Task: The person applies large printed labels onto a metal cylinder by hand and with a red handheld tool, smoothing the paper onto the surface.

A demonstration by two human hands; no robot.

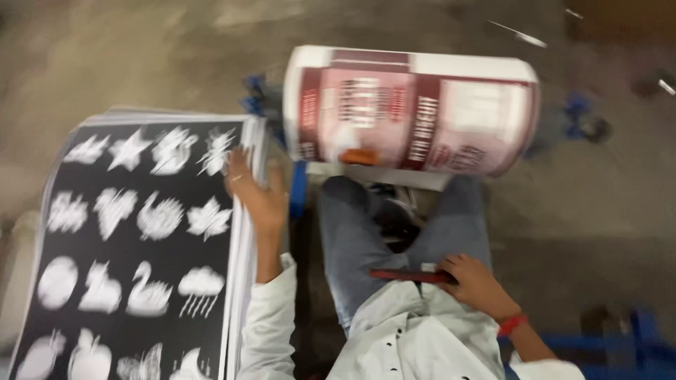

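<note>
Head view, blurred: the left hand (pixel 257 193) lies flat, fingers spread, on the right edge of a stack of black sheets (pixel 134 239) printed with white shapes. The right hand (pixel 475 281) grips a flat dark red tool (pixel 408 276) on the lap. A curled maroon-and-white printed sheet (pixel 412 109) lies beyond the knees.

A stack of black printed sheets (pixel 141 239) with rows of white shapes fills the lower left of the frame. At upper centre lies a curled bundle of maroon-and-white printed sheets (pixel 412 109), blurred, with a small orange patch.
</note>
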